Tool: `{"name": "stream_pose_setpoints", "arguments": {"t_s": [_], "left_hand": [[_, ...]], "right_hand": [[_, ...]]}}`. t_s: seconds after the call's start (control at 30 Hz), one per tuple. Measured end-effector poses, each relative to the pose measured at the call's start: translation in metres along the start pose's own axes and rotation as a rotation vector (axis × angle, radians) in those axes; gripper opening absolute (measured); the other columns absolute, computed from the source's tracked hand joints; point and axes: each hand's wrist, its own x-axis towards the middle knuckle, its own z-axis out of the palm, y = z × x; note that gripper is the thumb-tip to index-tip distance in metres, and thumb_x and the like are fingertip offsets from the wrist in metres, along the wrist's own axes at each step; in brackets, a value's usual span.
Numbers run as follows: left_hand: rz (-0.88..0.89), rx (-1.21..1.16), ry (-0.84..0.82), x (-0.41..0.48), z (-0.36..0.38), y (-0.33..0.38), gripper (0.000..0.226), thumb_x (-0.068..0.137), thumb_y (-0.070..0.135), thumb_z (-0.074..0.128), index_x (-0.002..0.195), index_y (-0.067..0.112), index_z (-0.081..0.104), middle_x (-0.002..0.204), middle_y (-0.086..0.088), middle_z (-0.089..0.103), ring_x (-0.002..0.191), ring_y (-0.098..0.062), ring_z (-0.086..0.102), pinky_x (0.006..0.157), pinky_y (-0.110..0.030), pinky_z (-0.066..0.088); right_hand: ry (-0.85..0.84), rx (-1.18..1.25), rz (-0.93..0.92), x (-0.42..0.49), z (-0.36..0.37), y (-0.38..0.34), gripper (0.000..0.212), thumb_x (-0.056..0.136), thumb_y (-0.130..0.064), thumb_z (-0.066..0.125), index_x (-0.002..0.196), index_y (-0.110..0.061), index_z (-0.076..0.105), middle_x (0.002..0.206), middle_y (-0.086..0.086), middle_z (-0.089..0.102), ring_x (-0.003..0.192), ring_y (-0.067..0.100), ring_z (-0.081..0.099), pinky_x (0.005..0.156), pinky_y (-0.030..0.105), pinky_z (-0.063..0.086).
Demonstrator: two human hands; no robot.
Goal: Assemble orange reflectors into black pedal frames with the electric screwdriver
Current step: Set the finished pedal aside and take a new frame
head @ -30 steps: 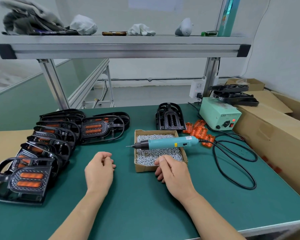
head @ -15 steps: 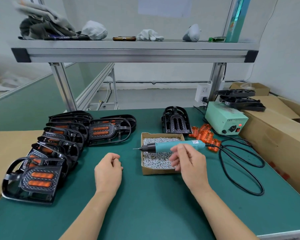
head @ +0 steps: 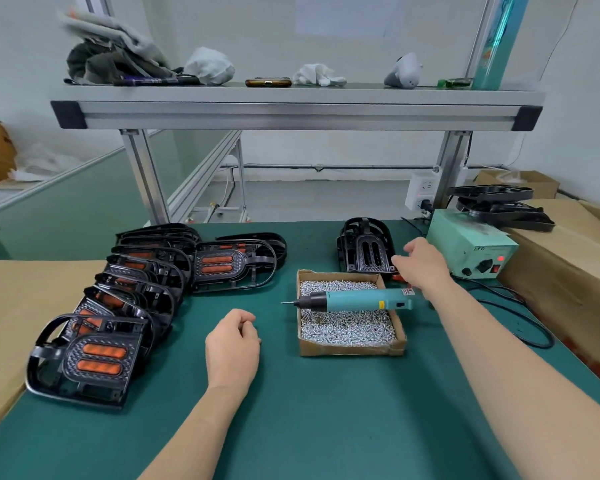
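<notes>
While the right hand (head: 421, 263) stretches, fingers loose and empty, toward the bare frame (head: 366, 249) behind the screw box (head: 350, 349), its wrist passes over the tail of the screwdriver (head: 354, 301) lying across that box. A low wrist could roll the tool off or spill screws. The left hand (head: 232, 344) rests on the mat (head: 309, 410), loosely curled, holding nothing. Open mat lies between the 2 arms; finished pedals (head: 97, 355) crowd the left, cable (head: 520, 320) the right.

Bare left hand (head: 232, 344): low, palm down, fingers loosely curled, holding nothing. Bare right hand (head: 421, 263): reached forward on an extended forearm, fingers relaxed and slightly spread, nothing gripped.
</notes>
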Motion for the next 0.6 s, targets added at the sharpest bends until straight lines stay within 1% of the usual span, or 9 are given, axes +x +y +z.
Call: {"name": "stream_pose_setpoints", "arguments": {"t_s": [0.03, 0.1, 0.17, 0.23, 0.37, 0.43, 0.5, 0.57, 0.6], "left_hand": [[0.000, 0.007, 0.000, 0.000, 0.000, 0.000, 0.030, 0.093, 0.007, 0.047, 0.081, 0.031, 0.060, 0.075, 0.004, 0.067, 0.068, -0.016, 0.068, 0.055, -0.019, 0.043], [0.002, 0.022, 0.004, 0.001, 0.000, 0.001, 0.030, 0.093, 0.008, 0.048, 0.080, 0.032, 0.060, 0.075, 0.005, 0.067, 0.069, -0.016, 0.068, 0.055, -0.019, 0.042], [0.004, 0.031, 0.008, 0.002, 0.000, 0.001, 0.030, 0.093, 0.008, 0.048, 0.080, 0.032, 0.060, 0.075, 0.005, 0.067, 0.070, -0.016, 0.068, 0.055, -0.019, 0.041], [0.009, 0.040, 0.009, 0.002, 0.000, 0.001, 0.030, 0.092, 0.008, 0.048, 0.080, 0.031, 0.060, 0.075, 0.006, 0.067, 0.071, -0.016, 0.068, 0.056, -0.019, 0.041], [0.017, 0.057, 0.006, 0.003, 0.001, 0.000, 0.029, 0.092, 0.008, 0.047, 0.080, 0.031, 0.060, 0.076, 0.007, 0.067, 0.073, -0.016, 0.067, 0.058, -0.020, 0.042], [0.016, 0.057, 0.004, 0.003, 0.002, 0.000, 0.029, 0.093, 0.008, 0.047, 0.080, 0.032, 0.060, 0.077, 0.006, 0.067, 0.073, -0.016, 0.067, 0.058, -0.020, 0.042], [0.014, 0.049, 0.002, 0.003, 0.002, -0.001, 0.029, 0.093, 0.008, 0.047, 0.080, 0.031, 0.060, 0.078, 0.005, 0.067, 0.074, -0.017, 0.067, 0.059, -0.021, 0.043], [0.014, 0.043, 0.004, 0.003, 0.001, 0.000, 0.029, 0.092, 0.008, 0.048, 0.080, 0.031, 0.059, 0.079, 0.005, 0.067, 0.075, -0.019, 0.067, 0.061, -0.023, 0.046], [0.015, 0.043, 0.004, 0.003, 0.001, 0.001, 0.029, 0.092, 0.008, 0.048, 0.080, 0.031, 0.059, 0.079, 0.005, 0.067, 0.075, -0.019, 0.067, 0.062, -0.024, 0.046]], "right_hand": [[-0.023, -0.025, 0.023, 0.005, 0.001, 0.002, 0.033, 0.092, -0.017, 0.059, 0.123, -0.006, 0.055, 0.116, 0.012, 0.060, 0.104, 0.031, 0.059, 0.083, 0.034, 0.045], [-0.050, -0.067, 0.060, 0.014, 0.003, 0.006, 0.006, 0.089, -0.013, 0.059, 0.090, -0.009, 0.055, 0.085, 0.009, 0.055, 0.076, 0.027, 0.054, 0.066, 0.030, 0.041], [-0.068, -0.068, 0.090, 0.024, 0.008, 0.010, 0.023, 0.088, -0.012, 0.060, 0.069, -0.009, 0.047, 0.065, 0.008, 0.049, 0.057, 0.023, 0.045, 0.052, 0.027, 0.034], [-0.078, -0.066, 0.123, 0.030, 0.011, 0.014, 0.026, 0.090, -0.016, 0.062, 0.069, -0.006, 0.052, 0.062, 0.009, 0.054, 0.053, 0.023, 0.046, 0.048, 0.027, 0.034], [-0.099, -0.123, 0.132, 0.036, 0.014, 0.019, 0.034, 0.092, -0.032, 0.067, 0.073, -0.006, 0.058, 0.063, 0.006, 0.058, 0.056, 0.020, 0.052, 0.049, 0.028, 0.035], [-0.098, -0.096, 0.148, 0.038, 0.015, 0.019, 0.035, 0.091, -0.034, 0.069, 0.072, -0.005, 0.059, 0.064, 0.007, 0.059, 0.057, 0.020, 0.053, 0.048, 0.028, 0.035], [-0.114, -0.030, 0.171, 0.040, 0.016, 0.018, 0.029, 0.089, -0.027, 0.070, 0.076, -0.003, 0.060, 0.069, 0.010, 0.064, 0.060, 0.022, 0.057, 0.050, 0.029, 0.041], [-0.158, 0.138, 0.230, 0.043, 0.016, 0.016, 0.015, 0.090, -0.011, 0.067, 0.082, 0.000, 0.060, 0.075, 0.016, 0.069, 0.064, 0.027, 0.067, 0.055, 0.032, 0.054], [-0.175, 0.225, 0.275, 0.043, 0.015, 0.014, 0.010, 0.092, -0.003, 0.062, 0.085, 0.001, 0.057, 0.069, 0.018, 0.069, 0.060, 0.027, 0.070, 0.052, 0.032, 0.055]]}}
